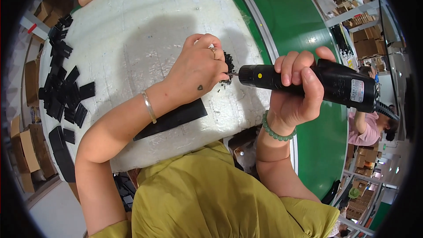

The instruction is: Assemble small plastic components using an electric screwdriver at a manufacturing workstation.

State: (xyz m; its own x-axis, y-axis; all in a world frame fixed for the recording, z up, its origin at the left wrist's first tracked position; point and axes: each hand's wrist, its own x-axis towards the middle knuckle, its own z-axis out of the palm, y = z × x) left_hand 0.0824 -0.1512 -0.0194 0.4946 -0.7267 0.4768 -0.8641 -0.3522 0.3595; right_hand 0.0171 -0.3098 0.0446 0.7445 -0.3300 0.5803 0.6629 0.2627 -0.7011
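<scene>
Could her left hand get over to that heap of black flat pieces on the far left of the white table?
Probably yes. The left hand is pinching a small black part against the driver tip, so it would have to let go first. Between it and the pile of black pieces lies only bare white table.

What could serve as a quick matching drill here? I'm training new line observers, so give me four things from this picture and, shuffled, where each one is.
Things:
1. black electric screwdriver
2. small black part
3. long black strip
4. pile of black plates

Places:
A. flat on the white foam, under the left forearm
B. gripped in the right hand
C. along the foam's left edge
D. pinched in the left hand

Pairs: 1-B, 2-D, 3-A, 4-C
</scene>
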